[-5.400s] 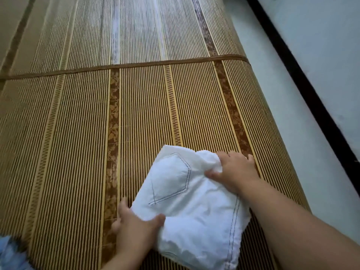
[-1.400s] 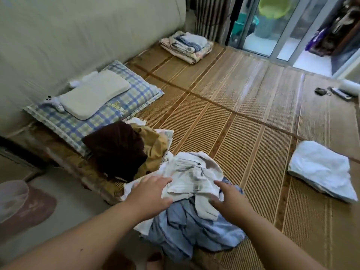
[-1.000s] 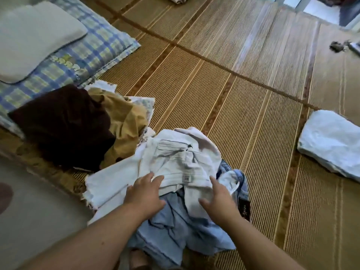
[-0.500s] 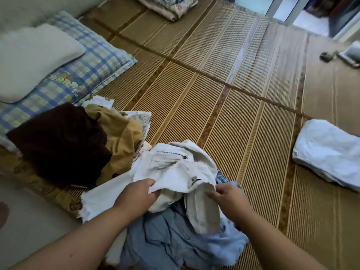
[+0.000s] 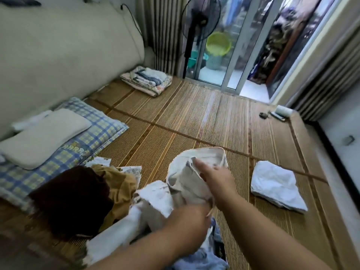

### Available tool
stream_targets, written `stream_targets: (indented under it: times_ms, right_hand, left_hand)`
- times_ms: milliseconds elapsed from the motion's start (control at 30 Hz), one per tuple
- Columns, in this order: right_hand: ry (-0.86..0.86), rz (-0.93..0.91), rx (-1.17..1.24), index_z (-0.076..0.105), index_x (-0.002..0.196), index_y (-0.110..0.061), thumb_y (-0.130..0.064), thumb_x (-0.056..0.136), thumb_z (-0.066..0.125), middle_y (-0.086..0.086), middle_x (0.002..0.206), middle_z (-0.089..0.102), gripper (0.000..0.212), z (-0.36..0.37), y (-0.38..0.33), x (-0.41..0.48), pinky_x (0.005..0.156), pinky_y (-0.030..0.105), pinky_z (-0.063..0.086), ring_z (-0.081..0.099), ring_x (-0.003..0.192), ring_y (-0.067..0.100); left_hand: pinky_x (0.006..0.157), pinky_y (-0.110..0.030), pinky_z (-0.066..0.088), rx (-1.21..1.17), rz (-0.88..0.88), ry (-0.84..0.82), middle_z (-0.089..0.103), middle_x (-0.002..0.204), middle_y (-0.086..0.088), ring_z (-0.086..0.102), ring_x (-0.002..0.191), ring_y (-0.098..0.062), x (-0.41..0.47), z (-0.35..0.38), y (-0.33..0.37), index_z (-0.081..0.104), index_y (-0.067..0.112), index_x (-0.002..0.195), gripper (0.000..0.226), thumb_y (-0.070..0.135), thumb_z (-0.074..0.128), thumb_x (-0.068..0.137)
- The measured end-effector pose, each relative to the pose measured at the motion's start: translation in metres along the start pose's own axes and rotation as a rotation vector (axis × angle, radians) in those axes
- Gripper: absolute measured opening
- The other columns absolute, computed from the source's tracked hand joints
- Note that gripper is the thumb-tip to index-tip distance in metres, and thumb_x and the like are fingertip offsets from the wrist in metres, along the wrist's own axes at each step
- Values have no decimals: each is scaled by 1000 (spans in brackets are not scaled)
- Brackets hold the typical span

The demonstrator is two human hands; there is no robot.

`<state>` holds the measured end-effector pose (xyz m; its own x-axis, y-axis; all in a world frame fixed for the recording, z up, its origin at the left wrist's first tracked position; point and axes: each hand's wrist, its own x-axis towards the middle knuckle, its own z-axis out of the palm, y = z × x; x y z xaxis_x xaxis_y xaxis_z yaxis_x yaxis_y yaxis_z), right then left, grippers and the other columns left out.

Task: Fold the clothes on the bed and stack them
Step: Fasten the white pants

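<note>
A cream-white garment is lifted off the pile at the near edge of the bed. My right hand grips its upper part by the waistband. My left hand clutches its lower part, blurred. Under it lies a light blue garment. A dark brown garment and a mustard one lie to the left. One folded white piece rests on the bamboo mat to the right.
A plaid pillow with a white cushion lies at left against the padded headboard. Folded blankets sit at the far end. A roll and small items lie far right. A fan stands by the glass door.
Both hands have raised the cream-white garment off the pile; my right hand moved up and forward with it. The view tilted up to show the room's far end.
</note>
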<state>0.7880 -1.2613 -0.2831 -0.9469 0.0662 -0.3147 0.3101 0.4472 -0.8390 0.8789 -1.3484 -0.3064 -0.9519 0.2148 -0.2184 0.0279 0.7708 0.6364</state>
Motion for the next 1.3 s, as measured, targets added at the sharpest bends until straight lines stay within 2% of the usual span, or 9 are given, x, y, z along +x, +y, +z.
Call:
stream_targets:
  times_ms: [100, 267, 400, 500, 700, 1000, 1100, 1167, 1300]
  right_hand:
    - [-164, 2, 12, 69, 83, -8, -49, 52, 85, 12, 88, 73, 53, -4, -18, -15, 81, 50, 56, 70, 83, 29]
    - [-359, -42, -349, 52, 132, -13, -19, 76, 72, 8, 122, 60, 60, -5, -19, -35, 85, 34, 55, 62, 101, 20]
    - [-206, -268, -404, 71, 99, -19, -9, 86, 54, -3, 85, 67, 24, -16, -27, -52, 71, 29, 53, 62, 77, 12]
    - [-189, -436, -318, 75, 87, -21, -4, 89, 54, -12, 71, 67, 27, -46, -44, -63, 69, 27, 53, 63, 72, 6]
    - [-260, -507, -296, 73, 63, -45, 15, 85, 49, -18, 68, 71, 68, -126, -108, -93, 61, 15, 54, 68, 65, 3]
    - [-258, -705, -429, 71, 72, -21, 15, 86, 53, 14, 88, 72, 42, -194, -180, -156, 74, 40, 60, 70, 80, 30]
    - [-261, -715, -506, 72, 74, -18, 16, 87, 49, 16, 87, 71, 42, -212, -180, -165, 70, 41, 59, 69, 80, 33]
    - [-208, -733, -512, 72, 79, -12, 12, 87, 53, 18, 86, 70, 32, -219, -173, -163, 71, 44, 58, 68, 80, 35]
    - [-15, -656, -339, 74, 86, -12, 2, 87, 61, 12, 86, 72, 19, -225, -138, -144, 74, 34, 58, 68, 83, 27]
  left_hand:
    - [72, -33, 43, -25, 26, 19, 64, 107, -12, 60, 97, -33, -8, -3, 12, 55, 21, 113, 22, 23, 41, 97]
    - [69, -28, 42, -116, -33, 80, 65, 103, -14, 60, 95, -33, -23, -18, 15, 60, 13, 105, 21, 23, 45, 94]
    - [65, -15, 41, -311, 33, 51, 64, 89, 13, 59, 84, -7, -40, -29, 11, 56, 29, 104, 21, 40, 49, 88]
    - [88, -12, 43, -276, 92, 45, 63, 115, 19, 57, 101, 5, -51, -58, -6, 52, 36, 134, 46, 38, 60, 88]
    - [82, -24, 51, -166, 120, 319, 59, 124, 7, 55, 100, 2, -50, -134, -18, 51, 37, 131, 50, 25, 68, 86]
    - [113, -53, 11, 59, 216, 344, 2, 161, 3, 2, 146, -31, 10, -168, 53, -21, 49, 143, 126, 38, 81, 70]
    - [113, -51, 15, 170, 331, 305, 7, 161, 6, 7, 145, -27, 22, -183, 75, 24, 45, 144, 94, 35, 81, 70]
    - [107, -47, 28, 232, 374, 259, 36, 150, 1, 23, 141, -27, 25, -190, 93, 56, 42, 100, 28, 37, 74, 79]
    - [57, -27, 36, 168, 374, 243, 57, 78, 4, 55, 77, -22, 30, -194, 111, 49, 25, 77, 19, 31, 55, 94]
